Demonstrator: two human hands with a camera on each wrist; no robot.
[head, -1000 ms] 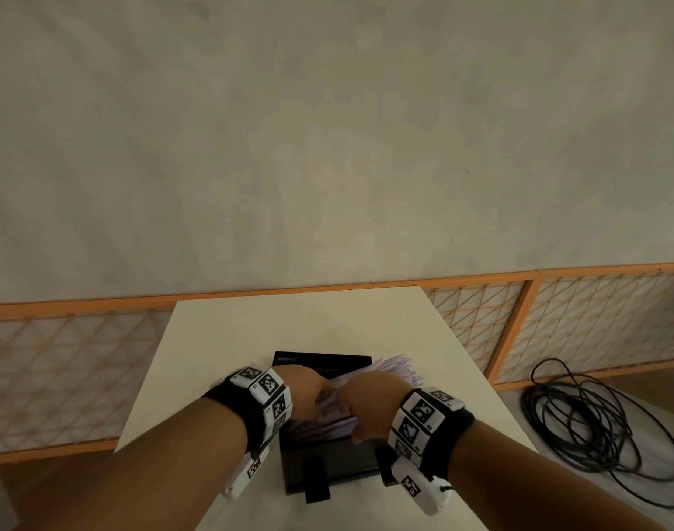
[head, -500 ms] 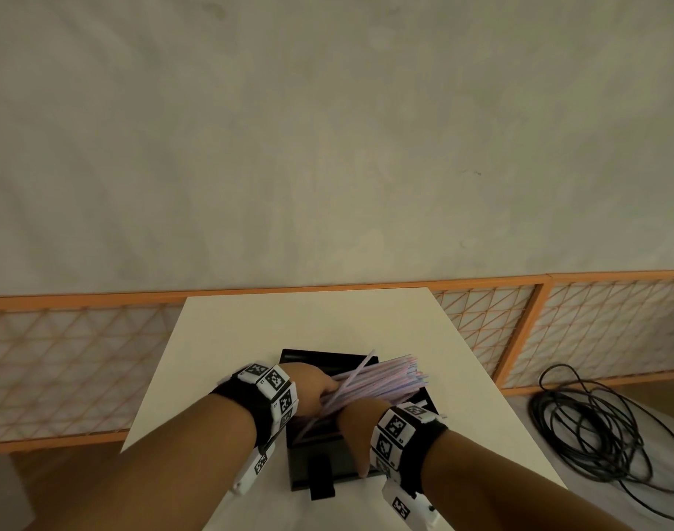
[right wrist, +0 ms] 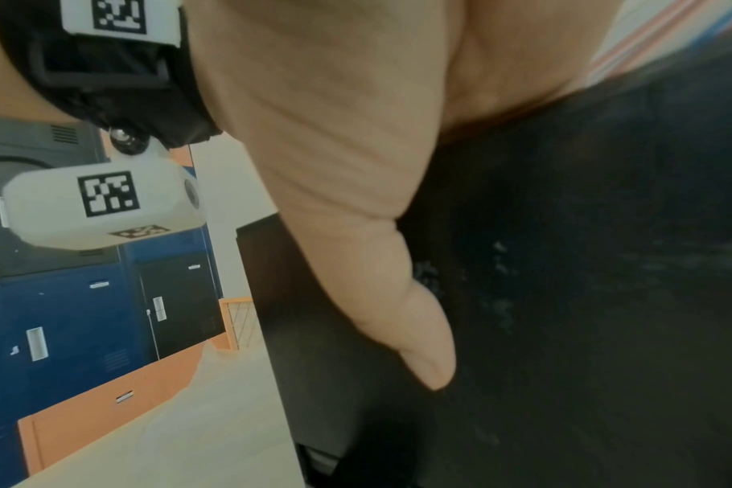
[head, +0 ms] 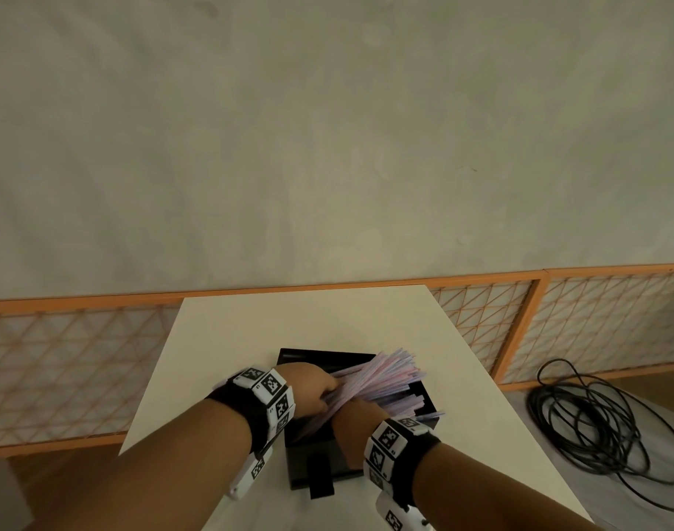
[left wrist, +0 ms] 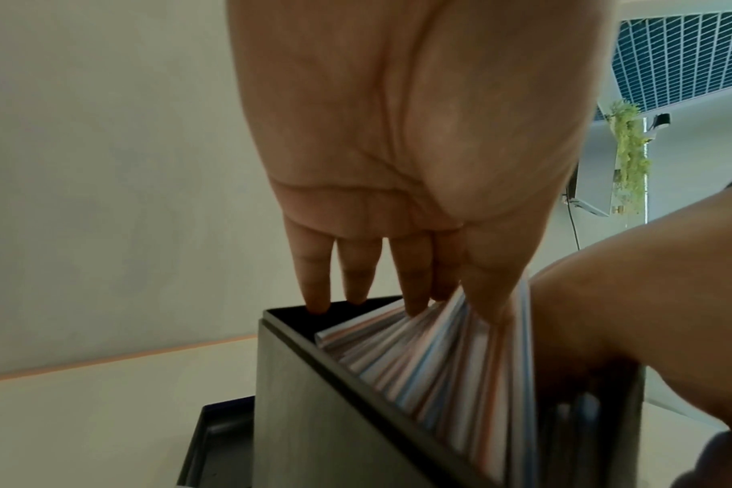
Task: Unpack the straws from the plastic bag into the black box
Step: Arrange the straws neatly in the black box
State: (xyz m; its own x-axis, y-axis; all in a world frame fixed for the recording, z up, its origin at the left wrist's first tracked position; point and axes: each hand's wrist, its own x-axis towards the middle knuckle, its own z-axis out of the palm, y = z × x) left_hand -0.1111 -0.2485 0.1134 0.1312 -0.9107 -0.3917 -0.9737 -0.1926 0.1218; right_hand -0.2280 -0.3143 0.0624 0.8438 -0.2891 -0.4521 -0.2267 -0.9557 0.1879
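A thick bundle of pastel striped straws (head: 381, 381) leans in the open black box (head: 316, 459) on the white table, its tips fanning out to the upper right. My left hand (head: 312, 389) pinches the bundle from the left. In the left wrist view the straws (left wrist: 431, 356) rise between its thumb and nearly straight fingers (left wrist: 414, 284), inside the box (left wrist: 322, 412). My right hand (head: 352, 419) holds the lower part of the bundle from the near side. Its thumb (right wrist: 419, 330) lies along the box's dark inner wall and its fingers are hidden. No plastic bag is in view.
The box stands near the front of a small white table (head: 251, 339). A dark flat tray or lid (left wrist: 214, 435) lies under the box's left side. An orange-framed lattice fence (head: 596, 323) runs behind, and a coil of black cable (head: 596, 423) lies on the floor at right.
The bundle has sunk lower into the box and fanned out. The single straw that stuck up half a second ago is back in the bundle. My right hand has moved in over the straws.
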